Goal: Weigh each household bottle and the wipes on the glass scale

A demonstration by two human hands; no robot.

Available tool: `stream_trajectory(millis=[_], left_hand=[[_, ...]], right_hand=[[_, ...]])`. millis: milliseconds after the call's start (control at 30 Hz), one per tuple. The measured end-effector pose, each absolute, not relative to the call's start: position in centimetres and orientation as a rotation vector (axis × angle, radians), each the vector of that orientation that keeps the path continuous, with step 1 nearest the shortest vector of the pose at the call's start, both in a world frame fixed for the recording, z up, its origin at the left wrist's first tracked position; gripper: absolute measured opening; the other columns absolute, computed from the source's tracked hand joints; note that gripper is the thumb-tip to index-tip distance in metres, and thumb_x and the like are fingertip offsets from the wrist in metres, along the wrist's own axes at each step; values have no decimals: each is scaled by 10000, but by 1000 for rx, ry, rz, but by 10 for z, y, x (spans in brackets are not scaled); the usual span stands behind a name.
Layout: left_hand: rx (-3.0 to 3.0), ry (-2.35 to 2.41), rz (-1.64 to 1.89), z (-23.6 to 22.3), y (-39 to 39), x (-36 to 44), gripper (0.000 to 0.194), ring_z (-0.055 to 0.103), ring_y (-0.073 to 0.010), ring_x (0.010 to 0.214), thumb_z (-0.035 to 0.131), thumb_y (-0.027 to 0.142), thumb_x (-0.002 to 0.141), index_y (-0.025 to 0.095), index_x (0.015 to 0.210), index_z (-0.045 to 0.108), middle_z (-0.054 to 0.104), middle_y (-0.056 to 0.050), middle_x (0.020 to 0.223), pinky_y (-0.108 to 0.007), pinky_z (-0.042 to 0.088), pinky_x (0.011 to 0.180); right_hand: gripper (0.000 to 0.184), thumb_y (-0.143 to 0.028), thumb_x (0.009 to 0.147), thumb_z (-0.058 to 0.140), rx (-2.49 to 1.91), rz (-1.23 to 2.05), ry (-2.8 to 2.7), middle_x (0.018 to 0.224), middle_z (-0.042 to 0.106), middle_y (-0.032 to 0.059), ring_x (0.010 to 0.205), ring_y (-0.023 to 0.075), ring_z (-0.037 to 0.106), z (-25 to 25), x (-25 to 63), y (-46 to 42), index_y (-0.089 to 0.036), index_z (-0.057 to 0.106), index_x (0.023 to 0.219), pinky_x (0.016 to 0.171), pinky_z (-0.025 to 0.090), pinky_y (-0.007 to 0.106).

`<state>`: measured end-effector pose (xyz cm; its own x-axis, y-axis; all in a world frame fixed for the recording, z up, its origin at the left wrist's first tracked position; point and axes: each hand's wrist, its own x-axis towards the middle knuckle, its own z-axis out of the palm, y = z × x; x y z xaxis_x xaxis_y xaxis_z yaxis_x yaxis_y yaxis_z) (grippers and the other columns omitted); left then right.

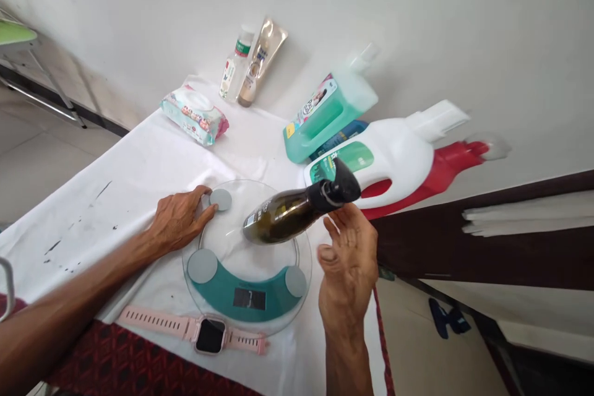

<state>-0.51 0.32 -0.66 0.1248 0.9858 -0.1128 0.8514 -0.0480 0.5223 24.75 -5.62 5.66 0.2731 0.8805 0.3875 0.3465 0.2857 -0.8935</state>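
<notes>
A round glass bathroom scale (236, 309) with a teal band, grey pads and a small display lies on the white cloth. My left hand (179, 216) grips its left rim, thumb and fingers close to a grey pad. On the glass stands a dark olive pump bottle (278, 216) with a black pump head; it leans to the right in this view. Just right of the bottle, my right hand (348, 247) is open, palm up and thumb apart. Its fingertips reach under the pump head; whether they touch it I cannot tell.
A pink-strapped watch (210, 334) lies in front of the scale. Behind are a wipes pack (195, 114), a clear bottle (234, 68), a gold tube (264, 62), a green bottle (320, 114), a blue item (341, 136), a white jug (394, 148) and a red bottle (445, 167).
</notes>
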Motion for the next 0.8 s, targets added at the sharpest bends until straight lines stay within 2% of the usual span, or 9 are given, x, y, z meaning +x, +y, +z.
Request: stream_trajectory(millis=[100, 167, 233, 333, 500, 633, 800], left_hand=[[1949, 1748, 369, -5, 2, -5, 494, 739, -309, 938, 385, 528, 1021, 198, 1327, 588, 770, -62, 909, -399, 468, 795], [1943, 1734, 357, -4, 2, -5, 478, 743, -320, 965, 381, 510, 1031, 197, 1332, 581, 781, -71, 946, -407, 469, 803], [1935, 1718, 349, -4, 2, -5, 462, 746, -329, 978, 378, 491, 1038, 196, 1332, 577, 790, -83, 997, -416, 470, 806], [1930, 1707, 341, -5, 3, -5, 445, 749, -342, 969, 366, 475, 1047, 197, 1320, 580, 794, -102, 1056, -429, 470, 794], [1934, 1670, 360, -9, 4, -5, 424, 751, -350, 939, 347, 459, 1048, 207, 1304, 572, 796, -104, 1079, -445, 477, 779], [1928, 1665, 360, -9, 4, -5, 401, 755, -334, 939, 342, 455, 1047, 215, 1285, 558, 798, -99, 1055, -431, 480, 780], [1922, 1656, 366, -12, 1, -4, 365, 753, -341, 946, 354, 430, 1051, 227, 1281, 551, 788, -90, 1002, -449, 482, 810]], right_hand=[[772, -504, 790, 850, -1273, 605, -1285, 1505, 587, 113, 1391, 324, 572, 72, 216, -40, -284, 533, 1459, 1143, 471, 512], [636, -478, 826, 819, -1351, 574, -1248, 1390, 666, 109, 1256, 302, 655, 71, 201, -33, -266, 596, 1383, 1040, 536, 465], [431, -484, 872, 765, -1414, 526, -1230, 1210, 726, 86, 1072, 268, 702, 69, 194, -27, -240, 685, 1218, 911, 563, 407], [301, -483, 910, 713, -1396, 466, -1212, 1002, 707, 44, 873, 217, 670, 74, 200, -10, -215, 718, 1048, 786, 535, 351], [277, -448, 864, 737, -1281, 138, -1173, 994, 670, 44, 911, 229, 650, 91, 225, 65, -213, 670, 993, 865, 528, 386], [315, -449, 801, 713, -1344, 137, -1182, 960, 668, 45, 898, 247, 651, 78, 247, 133, -224, 591, 985, 927, 526, 454], [426, -511, 758, 690, -1500, 44, -1159, 1050, 681, 109, 1020, 322, 656, 49, 267, 170, -219, 562, 1041, 1010, 491, 536]])
